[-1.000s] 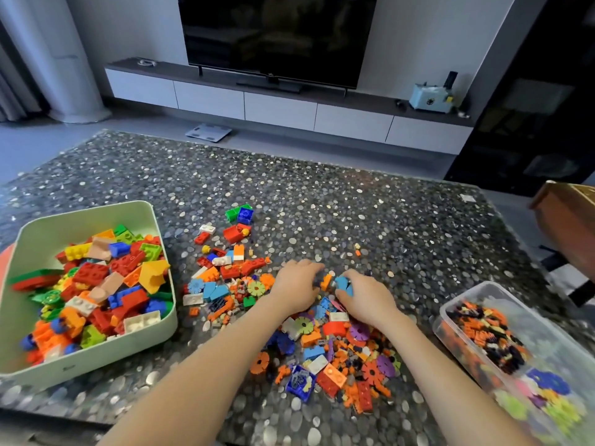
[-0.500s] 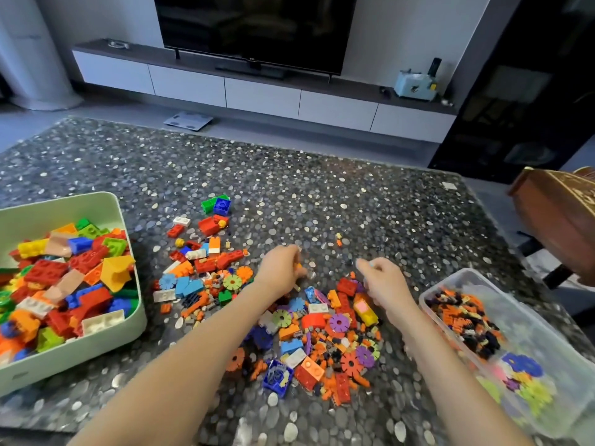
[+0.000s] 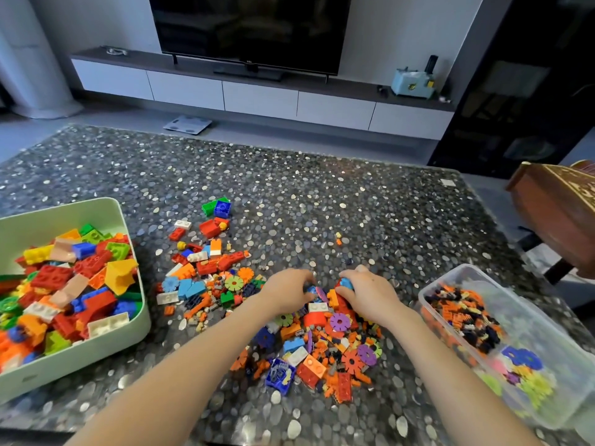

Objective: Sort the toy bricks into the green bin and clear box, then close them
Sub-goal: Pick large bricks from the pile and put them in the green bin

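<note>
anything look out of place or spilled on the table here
Nothing looks damaged or spilled. Only two tiny yellow and orange bits lie alone on the table, well apart from the loose pile near the person.

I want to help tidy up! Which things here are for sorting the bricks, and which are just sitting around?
For the job:
green bin, clear box, loose bricks on the table, left hand in the pile, right hand gripping a blue brick.

Just lying about:
television, floor scale, pale blue gadget, wooden chair.
</note>
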